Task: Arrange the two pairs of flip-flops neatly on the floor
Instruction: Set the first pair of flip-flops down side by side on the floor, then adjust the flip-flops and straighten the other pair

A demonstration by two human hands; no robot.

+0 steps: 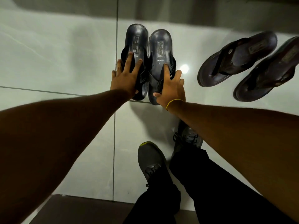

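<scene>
Two black flip-flops lie side by side on the white tiled floor, heels pointing away from me. My left hand (125,75) rests on the strap of the left black flip-flop (137,39), fingers spread over it. My right hand (171,86) grips the toe end and strap of the right black flip-flop (160,44). The two soles touch along their inner edges. A second pair, dark brown, lies to the right, angled toward the upper right: one brown flip-flop (237,59) and its mate (268,71), partly cut by the frame edge.
My two grey sneakers (151,160) and dark trouser legs stand just below the black pair. A grey wall base (194,10) runs along the top. A dark mat or step (80,210) lies at the bottom edge. Open tiles (56,54) extend left.
</scene>
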